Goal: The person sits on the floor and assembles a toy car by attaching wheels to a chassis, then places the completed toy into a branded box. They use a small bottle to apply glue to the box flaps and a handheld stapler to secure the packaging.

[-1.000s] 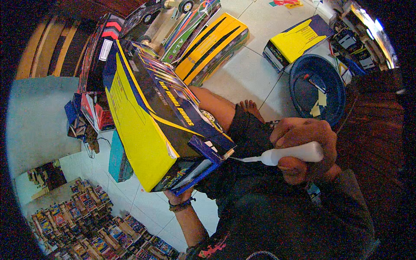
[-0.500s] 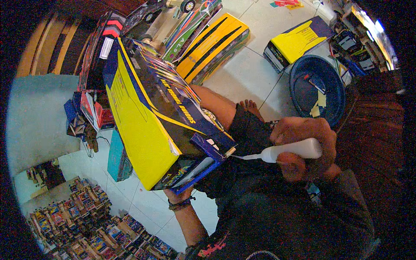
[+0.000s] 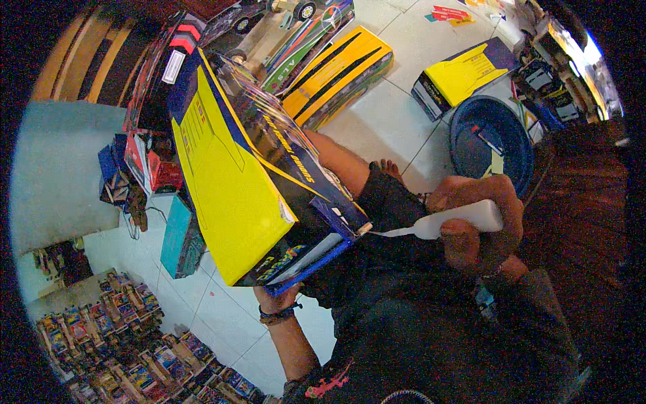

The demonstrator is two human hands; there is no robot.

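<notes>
A long blue and yellow cardboard box [image 3: 235, 182] rests on my lap, tilted with its near end toward me. My left hand [image 3: 279, 296] holds that near end from below; only the fingertips and a wrist with a dark bracelet show. My right hand [image 3: 478, 222] grips a white-handled tool [image 3: 457, 221] with a thin metal tip. The tip touches the box's near right corner flap.
More toy boxes lie on the tiled floor: a yellow and black one [image 3: 336, 74], a yellow and blue one [image 3: 464, 74], a teal one [image 3: 178, 236]. A blue basin [image 3: 491, 138] with scraps sits at the right. Several small packaged toys [image 3: 114, 350] fill the lower left.
The box has shifted slightly and the tool's tip has stayed at the near right corner of the box. My hands have barely moved.
</notes>
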